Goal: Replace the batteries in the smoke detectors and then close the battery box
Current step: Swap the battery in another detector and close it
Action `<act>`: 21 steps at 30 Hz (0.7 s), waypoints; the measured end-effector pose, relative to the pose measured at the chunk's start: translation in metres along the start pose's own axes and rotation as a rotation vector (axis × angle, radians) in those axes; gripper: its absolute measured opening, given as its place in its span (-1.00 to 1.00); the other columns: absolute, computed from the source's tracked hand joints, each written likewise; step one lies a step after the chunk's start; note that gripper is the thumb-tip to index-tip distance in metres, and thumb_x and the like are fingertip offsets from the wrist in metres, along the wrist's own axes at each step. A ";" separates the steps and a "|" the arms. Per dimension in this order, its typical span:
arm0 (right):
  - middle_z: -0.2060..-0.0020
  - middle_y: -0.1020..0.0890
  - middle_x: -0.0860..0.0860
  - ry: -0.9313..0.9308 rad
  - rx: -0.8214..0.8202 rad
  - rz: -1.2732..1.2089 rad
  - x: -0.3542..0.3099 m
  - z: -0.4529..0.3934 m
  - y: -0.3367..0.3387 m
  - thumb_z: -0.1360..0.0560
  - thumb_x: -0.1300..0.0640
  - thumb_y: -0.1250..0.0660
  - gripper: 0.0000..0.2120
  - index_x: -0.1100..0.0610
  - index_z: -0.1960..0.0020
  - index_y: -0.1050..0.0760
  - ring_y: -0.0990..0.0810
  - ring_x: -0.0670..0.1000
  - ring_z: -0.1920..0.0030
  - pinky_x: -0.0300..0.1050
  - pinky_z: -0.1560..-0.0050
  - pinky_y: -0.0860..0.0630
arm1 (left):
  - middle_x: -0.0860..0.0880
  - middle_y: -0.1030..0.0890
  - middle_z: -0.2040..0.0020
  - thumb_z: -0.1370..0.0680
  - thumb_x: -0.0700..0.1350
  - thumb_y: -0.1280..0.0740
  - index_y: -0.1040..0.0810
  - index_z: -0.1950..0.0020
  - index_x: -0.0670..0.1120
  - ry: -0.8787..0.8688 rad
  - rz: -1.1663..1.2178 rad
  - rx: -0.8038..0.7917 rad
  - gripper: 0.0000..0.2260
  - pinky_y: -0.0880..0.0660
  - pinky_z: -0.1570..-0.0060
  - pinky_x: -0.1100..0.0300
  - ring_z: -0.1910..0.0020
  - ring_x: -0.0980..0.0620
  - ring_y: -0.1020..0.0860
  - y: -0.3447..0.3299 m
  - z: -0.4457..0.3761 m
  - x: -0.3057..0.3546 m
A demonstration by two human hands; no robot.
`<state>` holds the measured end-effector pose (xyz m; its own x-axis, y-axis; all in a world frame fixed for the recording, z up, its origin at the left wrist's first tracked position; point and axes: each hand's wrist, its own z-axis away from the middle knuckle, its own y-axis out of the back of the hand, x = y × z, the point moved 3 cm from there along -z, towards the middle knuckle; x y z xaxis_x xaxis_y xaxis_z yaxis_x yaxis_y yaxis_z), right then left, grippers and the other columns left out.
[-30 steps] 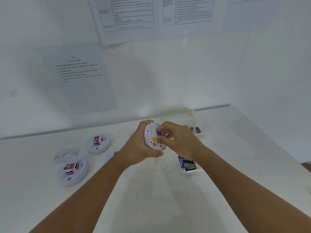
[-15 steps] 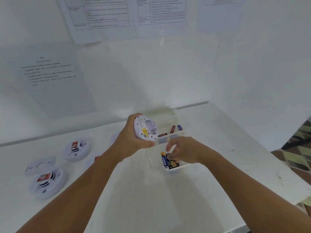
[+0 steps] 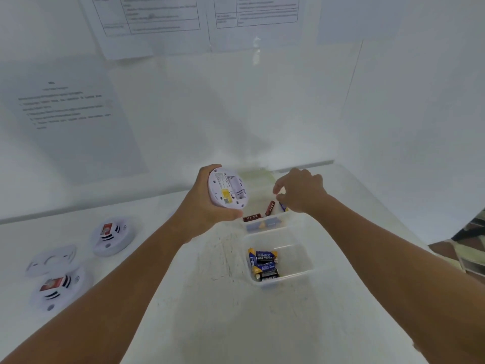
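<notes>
My left hand (image 3: 207, 208) grips a white round smoke detector (image 3: 228, 189) above the table, its back with a yellow label turned toward me. My right hand (image 3: 301, 191) hovers over the far clear battery box (image 3: 265, 227), fingers loosely curled, with nothing seen between them. Two red batteries (image 3: 270, 207) and a blue one (image 3: 284, 207) lie in that box, just under the fingertips. The box's pale green lid (image 3: 258, 174) stands open behind it. A nearer clear tray (image 3: 301, 274) holds several blue and black batteries (image 3: 263, 264).
Two more white smoke detectors (image 3: 112, 236) (image 3: 56, 287) lie face up at the left, with a white mounting plate (image 3: 51, 260) between them. The table's right edge (image 3: 425, 248) drops to a patterned floor. Paper sheets hang on the wall behind.
My right hand left the held detector, dipped to the near tray, then moved back over the far box. My view turned to the right.
</notes>
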<state>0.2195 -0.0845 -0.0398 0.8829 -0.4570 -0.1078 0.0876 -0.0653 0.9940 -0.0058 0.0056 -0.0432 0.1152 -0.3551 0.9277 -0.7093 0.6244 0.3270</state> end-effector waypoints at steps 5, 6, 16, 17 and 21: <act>-0.22 -0.39 0.05 0.010 -0.096 0.307 0.003 -0.031 -0.019 -0.53 0.02 -0.38 -0.72 -0.20 -0.21 -0.60 -0.34 0.17 -0.28 0.10 -0.24 -0.26 | 0.07 -0.54 -0.27 -0.22 -0.20 -0.67 -0.32 -0.44 0.13 0.019 0.040 0.002 -0.10 -0.62 -0.22 -0.09 -0.24 0.08 -0.58 -0.004 -0.014 -0.003; -0.23 -0.37 0.06 0.009 -0.117 0.333 0.004 -0.034 -0.022 -0.50 0.01 -0.40 -0.72 -0.17 -0.20 -0.61 -0.32 0.18 -0.28 0.11 -0.23 -0.25 | 0.08 -0.53 -0.27 -0.21 -0.19 -0.68 -0.33 -0.44 0.14 0.026 0.040 -0.002 -0.10 -0.61 -0.22 -0.13 -0.25 0.05 -0.58 -0.004 -0.016 -0.004; -0.08 -0.29 0.04 0.095 -0.117 0.375 0.003 -0.046 -0.033 -0.39 -0.06 -0.51 -0.75 -0.14 -0.06 -0.65 -0.23 0.12 -0.06 0.04 -0.06 -0.22 | 0.18 -0.54 -0.24 -0.17 -0.10 -0.70 -0.34 -0.41 0.23 0.078 0.012 0.000 -0.09 -0.60 -0.18 -0.25 -0.29 0.01 -0.56 -0.008 -0.026 -0.015; -0.09 -0.31 0.02 0.121 -0.106 0.371 0.002 -0.044 -0.033 -0.39 -0.06 -0.51 -0.76 -0.15 -0.05 -0.65 -0.25 0.11 -0.07 0.05 -0.09 -0.24 | 0.18 -0.54 -0.24 -0.18 -0.10 -0.70 -0.35 -0.40 0.23 0.080 0.013 0.001 -0.10 -0.60 -0.18 -0.25 -0.28 0.00 -0.56 -0.009 -0.026 -0.016; -0.07 -0.44 -0.01 0.233 -0.054 0.384 -0.002 -0.037 -0.031 -0.47 0.02 -0.46 -0.83 -0.15 -0.04 -0.59 -0.38 0.10 -0.16 0.10 -0.20 -0.25 | 0.18 -0.55 -0.23 -0.18 -0.10 -0.70 -0.33 -0.41 0.24 0.089 0.006 0.007 -0.09 -0.61 -0.19 -0.21 -0.26 0.02 -0.56 -0.010 -0.029 -0.018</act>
<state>0.2321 -0.0485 -0.0695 0.9360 -0.2269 0.2693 -0.2478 0.1187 0.9615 0.0197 0.0258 -0.0581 0.1719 -0.2883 0.9420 -0.7147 0.6216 0.3207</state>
